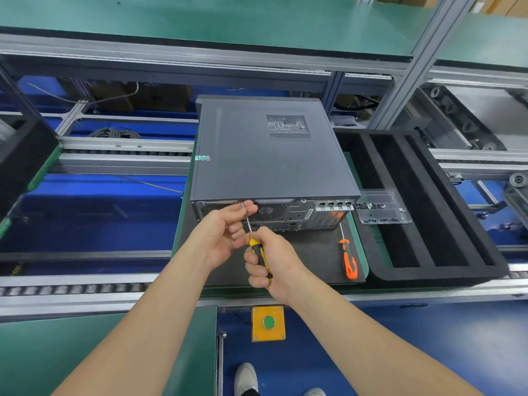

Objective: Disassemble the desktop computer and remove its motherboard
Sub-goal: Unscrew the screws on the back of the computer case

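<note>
The left hand's fingertips (248,207) pinch the thin shaft near its tip, right at the case's (271,155) rear top edge, probably steadying the bit on a cover screw (the screw itself is hidden behind the fingers). The left hand (225,232) is otherwise curled, its other fingers folded beside the shaft. Just below, the right hand (271,261) is wrapped shut around the yellow-and-black handle of the screwdriver (258,252), which slants up toward the case's back panel, a grip suited to turning while the other hand guides.

The case lies on its side on a dark mat (314,252), rear panel facing the person, lid still on, so the motherboard is inside and unseen; the task looks barely begun. Right of the case's rear, an orange screwdriver (349,260) rests on the mat, spare and within reach. Just beyond it sits a clear tray (383,207) holding small dark screws, likely where this one should go. Farther right of the case is a black foam tray (423,204) with long slots, presumably for removed parts.
</note>
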Available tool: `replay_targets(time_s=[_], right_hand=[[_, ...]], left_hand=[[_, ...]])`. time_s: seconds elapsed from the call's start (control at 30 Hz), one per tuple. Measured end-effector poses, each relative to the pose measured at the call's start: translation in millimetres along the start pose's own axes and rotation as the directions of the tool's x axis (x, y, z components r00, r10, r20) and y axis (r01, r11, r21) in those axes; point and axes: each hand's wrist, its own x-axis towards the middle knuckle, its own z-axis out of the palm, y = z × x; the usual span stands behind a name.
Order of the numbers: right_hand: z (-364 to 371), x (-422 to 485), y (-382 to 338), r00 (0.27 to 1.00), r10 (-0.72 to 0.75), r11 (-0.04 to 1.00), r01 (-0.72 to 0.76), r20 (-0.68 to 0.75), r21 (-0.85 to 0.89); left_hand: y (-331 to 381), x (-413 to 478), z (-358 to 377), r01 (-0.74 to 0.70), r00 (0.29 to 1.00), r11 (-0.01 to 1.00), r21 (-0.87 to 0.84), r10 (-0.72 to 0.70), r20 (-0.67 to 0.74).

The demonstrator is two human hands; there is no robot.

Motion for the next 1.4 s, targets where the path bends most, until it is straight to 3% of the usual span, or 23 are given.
replay_targets(time_s=[0.47,0.73,0.83,1.1,1.4], right_hand=[[10.5,-4.4,1.7,0.998,0.036,0.980,-0.047,0.059,0.193],[17.6,-4.9,2.8,0.992,-0.121,0.990,0.122,-0.021,0.070],[18.5,-3.9,3.0,0.986,-0.161,0.981,0.164,-0.037,0.102],[19.6,-1.6,3.0,0.982,-0.127,0.991,0.133,-0.143,0.032],[10.5,0.3,2.1,0.982,-0.138,0.990,0.135,-0.129,-0.031]], left_hand=[[3.3,-2.4,2.0,0.005,1.000,1.000,-0.030,-0.005,-0.007],[4.4,-1.1,1.7,0.001,0.999,1.000,-0.010,-0.001,-0.037],[5.3,0.0,1.0,0.030,0.998,0.999,-0.012,-0.030,-0.047],[3.7,5.9,6.0,0.017,0.995,1.000,-0.004,-0.017,-0.094],[-0.4,6.6,21.3,0.017,0.980,0.999,-0.045,-0.026,-0.199]])
